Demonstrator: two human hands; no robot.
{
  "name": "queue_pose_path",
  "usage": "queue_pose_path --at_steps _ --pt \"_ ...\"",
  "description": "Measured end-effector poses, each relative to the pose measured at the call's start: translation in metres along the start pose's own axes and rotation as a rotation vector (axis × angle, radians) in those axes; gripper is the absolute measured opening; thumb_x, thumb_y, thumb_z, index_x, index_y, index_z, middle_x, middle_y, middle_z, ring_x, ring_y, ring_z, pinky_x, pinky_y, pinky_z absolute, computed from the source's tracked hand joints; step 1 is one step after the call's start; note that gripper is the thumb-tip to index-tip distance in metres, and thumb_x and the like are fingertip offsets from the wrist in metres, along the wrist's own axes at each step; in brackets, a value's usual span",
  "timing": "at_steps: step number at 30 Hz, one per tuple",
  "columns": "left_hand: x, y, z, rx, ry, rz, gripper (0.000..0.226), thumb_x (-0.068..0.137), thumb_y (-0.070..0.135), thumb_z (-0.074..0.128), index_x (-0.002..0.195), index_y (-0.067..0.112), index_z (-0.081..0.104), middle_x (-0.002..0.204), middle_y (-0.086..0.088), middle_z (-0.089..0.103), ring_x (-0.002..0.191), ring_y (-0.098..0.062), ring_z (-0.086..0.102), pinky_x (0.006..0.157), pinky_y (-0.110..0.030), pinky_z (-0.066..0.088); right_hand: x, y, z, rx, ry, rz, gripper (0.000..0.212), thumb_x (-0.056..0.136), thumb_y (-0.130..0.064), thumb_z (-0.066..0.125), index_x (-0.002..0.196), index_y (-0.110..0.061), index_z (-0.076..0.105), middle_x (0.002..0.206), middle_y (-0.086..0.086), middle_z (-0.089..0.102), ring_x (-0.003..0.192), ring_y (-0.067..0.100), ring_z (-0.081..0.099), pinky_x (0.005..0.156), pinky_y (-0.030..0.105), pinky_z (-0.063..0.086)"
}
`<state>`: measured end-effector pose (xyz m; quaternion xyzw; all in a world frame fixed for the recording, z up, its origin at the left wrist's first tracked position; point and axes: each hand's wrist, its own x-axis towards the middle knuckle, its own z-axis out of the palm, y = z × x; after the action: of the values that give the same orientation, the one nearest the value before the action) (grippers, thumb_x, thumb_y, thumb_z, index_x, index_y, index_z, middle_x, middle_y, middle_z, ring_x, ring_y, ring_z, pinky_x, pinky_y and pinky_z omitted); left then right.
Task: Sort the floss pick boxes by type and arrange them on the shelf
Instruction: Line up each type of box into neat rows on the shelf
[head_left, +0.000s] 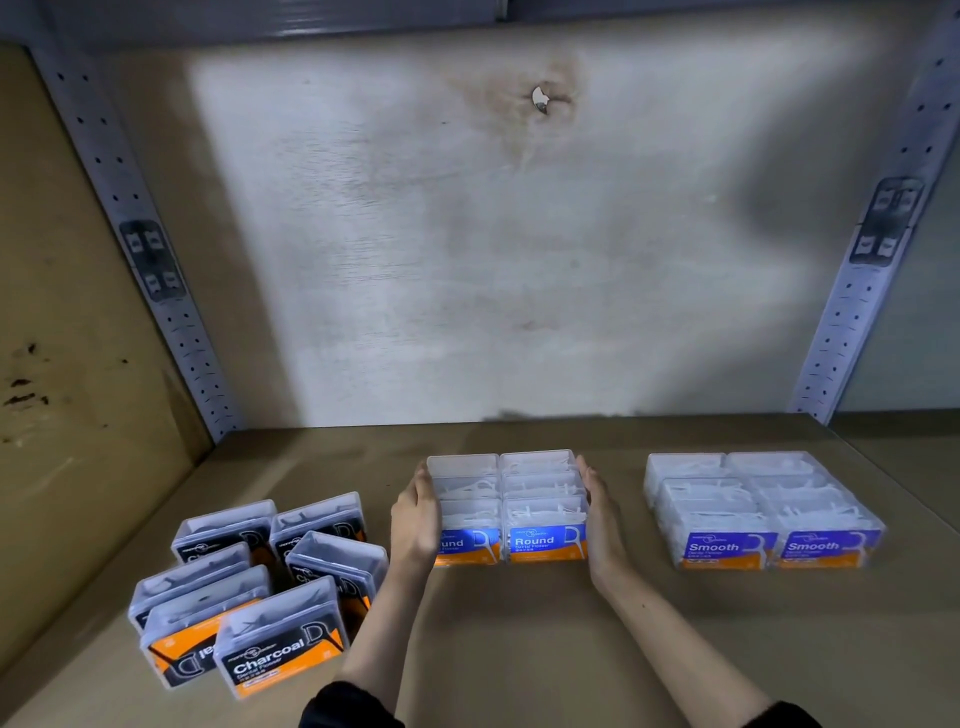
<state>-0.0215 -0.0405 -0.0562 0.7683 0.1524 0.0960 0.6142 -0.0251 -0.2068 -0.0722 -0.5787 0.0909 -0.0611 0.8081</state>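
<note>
Several clear "Round" floss pick boxes (540, 512) with blue and orange labels stand in a tight two-column block at the middle of the shelf. My left hand (415, 517) presses flat against the block's left side. On its right side my right hand (597, 512) presses with straight fingers. To the right, several "Smooth" boxes (758, 512) with purple-blue labels form a neat block. At the left, several black-labelled "Charcoal" boxes (270, 587) stand loosely at differing angles, one turned upside down.
The brown shelf board (519, 649) runs to a pale back wall (467, 260). Perforated metal uprights stand at the left (156, 291) and right (857, 291) corners. A cardboard side panel (67, 338) closes the left end.
</note>
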Motion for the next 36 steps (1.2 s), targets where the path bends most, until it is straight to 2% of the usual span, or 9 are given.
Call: queue_pose_path --at_steps 11,14,16,18,20,24,28,31,36 --pt "-0.003 0.002 0.002 0.028 0.02 0.032 0.047 0.102 0.032 0.025 0.127 0.004 0.053 0.13 -0.02 0.056 0.118 -0.031 0.054 0.092 -0.032 0.04 0.002 0.003 0.001 -0.014 0.016 -0.02 0.029 0.1 -0.03 0.032 0.091 -0.026 0.06 0.106 0.004 0.062 0.076 0.004 0.061 0.053 0.006 0.052" --pt "-0.004 0.003 0.0 0.057 0.007 0.074 0.043 0.103 0.027 0.026 0.124 0.002 0.054 0.125 -0.02 0.058 0.102 -0.022 0.053 0.083 -0.026 0.036 0.004 0.004 -0.002 -0.05 0.0 0.012 0.031 0.099 -0.033 0.034 0.107 -0.017 0.06 0.109 0.005 0.064 0.071 0.0 0.065 0.054 0.007 0.052" --pt "-0.003 0.004 -0.003 0.127 -0.008 0.132 0.037 0.102 0.019 0.03 0.121 0.0 0.055 0.121 -0.02 0.06 0.096 -0.018 0.05 0.08 -0.026 0.035 0.003 0.001 -0.006 -0.11 -0.006 0.008 0.031 0.099 -0.033 0.034 0.111 -0.017 0.058 0.112 0.004 0.064 0.078 0.004 0.067 0.062 0.01 0.053" --pt "0.001 0.005 -0.007 0.216 -0.013 0.155 0.032 0.1 0.014 0.036 0.12 -0.001 0.055 0.122 -0.021 0.061 0.1 -0.023 0.055 0.082 -0.029 0.04 0.002 -0.005 -0.012 -0.296 0.021 -0.041 0.03 0.099 -0.031 0.036 0.117 -0.019 0.056 0.124 0.002 0.06 0.104 0.013 0.062 0.075 0.004 0.046" --pt "0.006 0.008 -0.01 0.33 -0.014 0.152 0.033 0.096 0.012 0.041 0.124 0.001 0.054 0.125 -0.021 0.059 0.112 -0.033 0.056 0.093 -0.037 0.044 -0.001 -0.015 -0.018 -0.487 0.017 -0.12 0.036 0.098 -0.03 0.039 0.128 -0.016 0.051 0.125 -0.003 0.055 0.118 0.016 0.053 0.075 -0.001 0.041" --pt "0.006 0.021 -0.018 0.538 -0.028 0.222 0.036 0.091 0.014 0.051 0.127 0.007 0.055 0.131 -0.015 0.057 0.12 -0.031 0.054 0.098 -0.035 0.043 -0.001 -0.031 -0.028 -0.729 0.01 -0.286 0.028 0.093 -0.014 0.052 0.117 -0.002 0.059 0.119 0.011 0.062 0.108 0.016 0.056 0.085 0.022 0.041" --pt "-0.01 0.04 -0.023 0.712 -0.144 0.315 0.031 0.09 0.019 0.054 0.12 0.013 0.061 0.127 -0.004 0.062 0.116 -0.024 0.058 0.093 -0.028 0.044 -0.012 -0.049 -0.037 -0.969 -0.111 -0.393 0.017 0.087 -0.006 0.057 0.1 -0.001 0.067 0.1 0.01 0.066 0.09 0.012 0.055 0.081 0.021 0.042" --pt "-0.033 0.047 -0.025 0.865 -0.263 0.37 0.029 0.09 0.022 0.054 0.118 0.016 0.062 0.124 0.0 0.064 0.114 -0.021 0.059 0.092 -0.026 0.045 -0.028 -0.06 -0.039 -1.157 -0.259 -0.371 0.013 0.086 -0.011 0.058 0.093 -0.009 0.069 0.087 0.002 0.063 0.085 0.013 0.057 0.079 0.026 0.046" --pt "-0.085 0.039 -0.029 1.042 -0.413 0.431 0.028 0.089 0.023 0.052 0.115 0.015 0.062 0.124 -0.006 0.061 0.113 -0.026 0.058 0.092 -0.029 0.047 -0.056 -0.062 -0.041 -1.427 -0.452 -0.315 0.019 0.084 -0.021 0.061 0.097 -0.01 0.069 0.101 0.005 0.068 0.095 0.016 0.06 0.085 0.027 0.047"
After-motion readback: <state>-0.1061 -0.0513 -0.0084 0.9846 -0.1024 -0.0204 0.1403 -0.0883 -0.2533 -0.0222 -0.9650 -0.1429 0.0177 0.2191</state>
